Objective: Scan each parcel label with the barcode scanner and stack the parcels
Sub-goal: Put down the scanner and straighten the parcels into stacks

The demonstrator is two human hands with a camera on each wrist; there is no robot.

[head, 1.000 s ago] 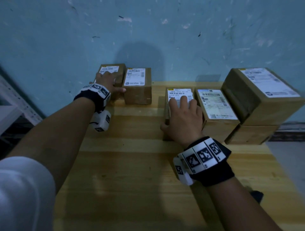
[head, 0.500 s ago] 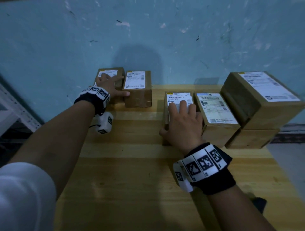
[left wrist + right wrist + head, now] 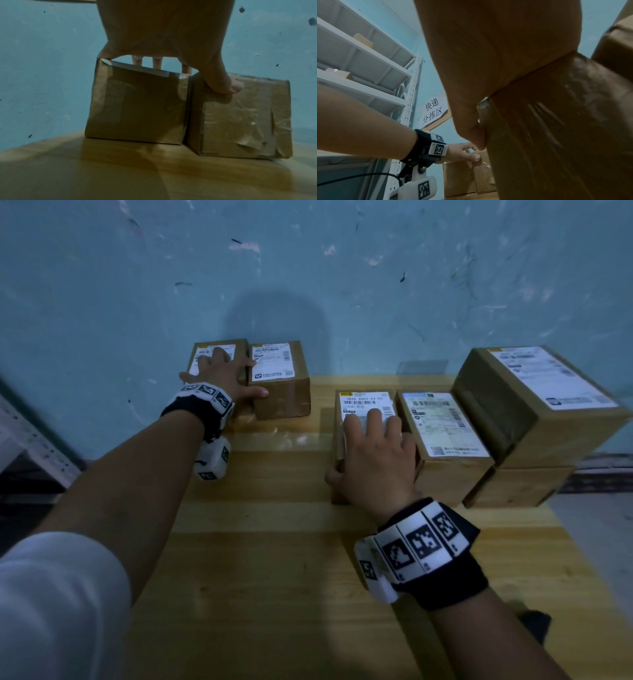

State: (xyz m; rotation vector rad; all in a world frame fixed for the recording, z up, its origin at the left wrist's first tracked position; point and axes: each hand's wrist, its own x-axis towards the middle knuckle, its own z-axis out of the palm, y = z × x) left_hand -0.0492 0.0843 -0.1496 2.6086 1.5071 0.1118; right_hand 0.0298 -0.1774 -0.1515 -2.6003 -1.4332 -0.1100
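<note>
Several brown cardboard parcels with white labels stand at the back of the wooden table (image 3: 274, 577). My left hand (image 3: 222, 368) lies spread on the far-left parcel (image 3: 202, 356), fingers over its label. Its thumb (image 3: 223, 83) rests on the front of the neighbouring parcel (image 3: 281, 381). My right hand (image 3: 373, 453) lies on the middle parcel (image 3: 363, 402), fingers flat on the label and thumb against its left side. In the right wrist view that parcel (image 3: 556, 135) fills the frame under my palm. No barcode scanner is in view.
Right of the middle parcel stands another labelled parcel (image 3: 445, 426), then a large parcel (image 3: 548, 405) stacked on a second one (image 3: 513, 487). A blue wall runs behind. White shelving (image 3: 368, 54) stands to the left. A small dark object (image 3: 534, 625) sits near the table's right edge.
Both hands stay on the same parcels. The left hand's fingers have slid a little further over its label. No parcel has visibly moved.
</note>
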